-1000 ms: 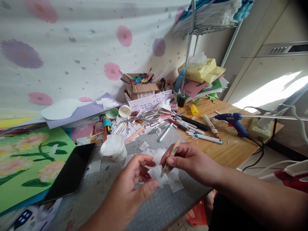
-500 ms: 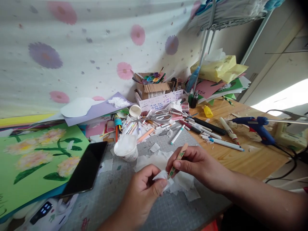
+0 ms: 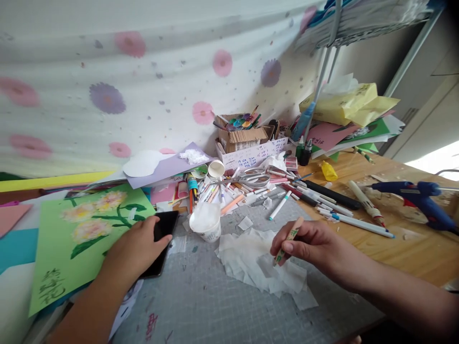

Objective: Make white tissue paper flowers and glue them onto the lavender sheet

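Note:
My left hand (image 3: 134,246) rests across the black phone (image 3: 167,224), thumb and fingers apart near its edges; part of the phone is hidden beneath. It lies beside the green sheet (image 3: 50,248) with pink-and-yellow flowers, covering some of it. In my right hand (image 3: 308,243) a flat wooden stick (image 3: 293,234) with green print is pinched, its tip pointing down over a pile of thin white paper squares (image 3: 244,260). A white cup (image 3: 206,228) with white stuff filling it to the rim stands left of the pile.
The grey cutting mat (image 3: 182,306) lies under the pile. Behind it are scattered markers (image 3: 279,205), scissors (image 3: 253,177) and a cardboard box (image 3: 242,138) of tools. At right sit a blue glue gun (image 3: 423,196) and a yellow bottle (image 3: 329,171) on the wooden table.
My left hand has left the white paper piece it was pinching and moved left onto the phone, its fingers spreading. The stick stays in my right hand, now apart from the left. The view has shifted left.

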The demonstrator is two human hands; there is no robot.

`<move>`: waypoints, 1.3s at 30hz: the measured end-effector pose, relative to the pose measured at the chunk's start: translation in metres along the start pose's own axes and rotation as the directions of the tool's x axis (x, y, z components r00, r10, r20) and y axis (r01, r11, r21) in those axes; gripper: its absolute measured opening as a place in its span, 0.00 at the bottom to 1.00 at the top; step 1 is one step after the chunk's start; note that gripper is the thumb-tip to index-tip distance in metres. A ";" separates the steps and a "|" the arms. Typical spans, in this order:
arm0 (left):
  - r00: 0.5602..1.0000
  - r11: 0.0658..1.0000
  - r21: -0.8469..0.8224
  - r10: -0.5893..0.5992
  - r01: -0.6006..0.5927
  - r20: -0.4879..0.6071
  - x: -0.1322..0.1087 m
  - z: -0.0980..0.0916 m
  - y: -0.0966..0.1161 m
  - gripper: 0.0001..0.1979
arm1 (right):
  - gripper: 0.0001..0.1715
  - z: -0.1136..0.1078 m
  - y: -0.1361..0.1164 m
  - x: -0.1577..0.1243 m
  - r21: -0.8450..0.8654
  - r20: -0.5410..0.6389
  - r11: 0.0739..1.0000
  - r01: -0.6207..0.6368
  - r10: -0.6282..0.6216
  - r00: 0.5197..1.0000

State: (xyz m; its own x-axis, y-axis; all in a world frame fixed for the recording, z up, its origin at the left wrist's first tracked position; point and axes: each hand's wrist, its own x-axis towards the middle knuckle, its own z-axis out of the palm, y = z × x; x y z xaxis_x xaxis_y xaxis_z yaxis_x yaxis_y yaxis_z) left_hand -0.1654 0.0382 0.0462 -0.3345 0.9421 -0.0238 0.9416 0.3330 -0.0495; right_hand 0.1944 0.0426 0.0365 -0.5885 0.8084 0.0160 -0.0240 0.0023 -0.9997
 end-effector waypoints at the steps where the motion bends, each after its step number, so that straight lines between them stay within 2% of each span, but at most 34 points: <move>1: 1.000 1.000 0.024 0.014 -0.015 0.013 0.003 0.003 0.000 0.28 | 0.12 0.000 0.000 0.000 0.000 0.002 1.000 0.001 -0.001 1.000; 5: 1.000 0.997 0.077 0.019 -0.019 0.000 0.009 0.011 0.008 0.27 | 0.11 0.000 -0.001 -0.001 -0.003 0.014 1.000 0.012 -0.012 1.000; 10: 0.999 0.993 0.115 -0.008 0.014 -0.044 0.014 0.012 0.014 0.24 | 0.11 -0.001 -0.002 -0.004 -0.012 0.013 1.000 0.008 -0.008 1.000; 18: 0.997 0.992 0.124 0.044 -0.036 -0.059 0.001 0.016 0.025 0.20 | 0.12 -0.005 -0.001 -0.004 -0.037 0.022 0.999 0.005 -0.004 1.000; 21: 0.997 0.997 0.065 0.054 -0.050 -0.056 -0.003 0.013 0.018 0.23 | 0.12 -0.007 -0.001 -0.004 -0.042 0.015 0.999 0.002 -0.001 1.000; 24: 0.997 0.995 -0.071 0.066 -0.068 -0.038 -0.010 0.001 0.004 0.23 | 0.12 -0.008 0.000 -0.004 -0.053 0.005 0.999 -0.003 0.003 1.000; 28: 0.994 0.978 -0.197 -0.086 0.071 -0.071 -0.020 -0.022 -0.012 0.13 | 0.11 -0.007 0.000 -0.003 -0.053 -0.002 0.999 0.006 -0.006 1.000; 31: 0.983 0.972 -0.183 -0.164 0.148 -0.079 -0.025 -0.031 -0.015 0.11 | 0.10 -0.007 0.002 -0.002 -0.053 -0.008 0.999 0.006 -0.006 1.000; 35: 0.986 0.978 -0.146 -0.159 0.152 -0.042 -0.026 -0.032 -0.014 0.11 | 0.10 -0.007 0.004 -0.001 -0.066 -0.015 0.998 -0.015 0.014 1.000; 39: 0.986 0.981 -0.137 -0.151 0.139 -0.078 -0.027 -0.028 -0.014 0.11 | 0.11 -0.007 0.007 0.000 -0.095 -0.016 0.995 -0.027 0.026 1.000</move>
State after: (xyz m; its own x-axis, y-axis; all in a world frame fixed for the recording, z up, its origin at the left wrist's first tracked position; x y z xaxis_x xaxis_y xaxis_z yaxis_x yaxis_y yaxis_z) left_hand -0.1688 0.0090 0.0755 -0.4686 0.8813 0.0614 0.8822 0.4632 0.0848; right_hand 0.2002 0.0465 0.0295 -0.5758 0.8175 -0.0099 0.0686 0.0362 -0.9970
